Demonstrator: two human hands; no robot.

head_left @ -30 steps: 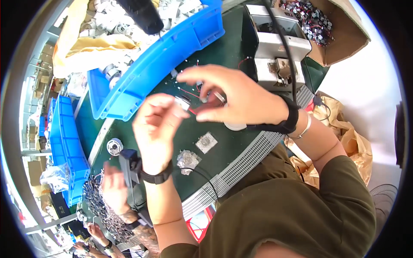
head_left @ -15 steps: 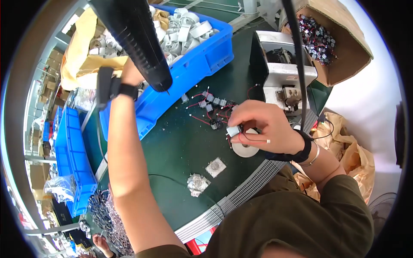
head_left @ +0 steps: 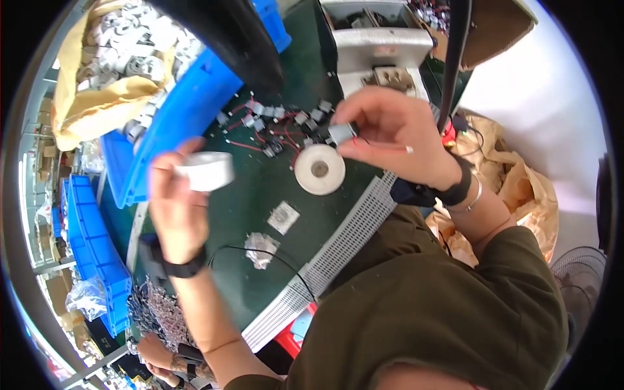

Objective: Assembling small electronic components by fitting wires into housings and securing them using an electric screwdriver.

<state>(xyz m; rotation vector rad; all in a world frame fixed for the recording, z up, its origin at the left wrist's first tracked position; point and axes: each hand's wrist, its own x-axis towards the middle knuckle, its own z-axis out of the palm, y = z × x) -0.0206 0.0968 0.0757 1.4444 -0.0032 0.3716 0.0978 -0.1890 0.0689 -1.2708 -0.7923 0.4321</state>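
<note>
Presently, a small grey motor (head_left: 342, 133) is being pinched between thumb and fingers of the right hand (head_left: 406, 130), its thin lead being carried along the thumb. Well apart, a white part (head_left: 211, 171) is being gripped by the left hand (head_left: 179, 208); its form, being blurred, is perhaps ring-like. Good handling is being served by keeping that lead unpinched and slack. Beyond, a white disc (head_left: 307, 177) and loose motors (head_left: 311, 123) are being supported by the green table (head_left: 221, 286), beside a blue crate (head_left: 185, 107).
</note>
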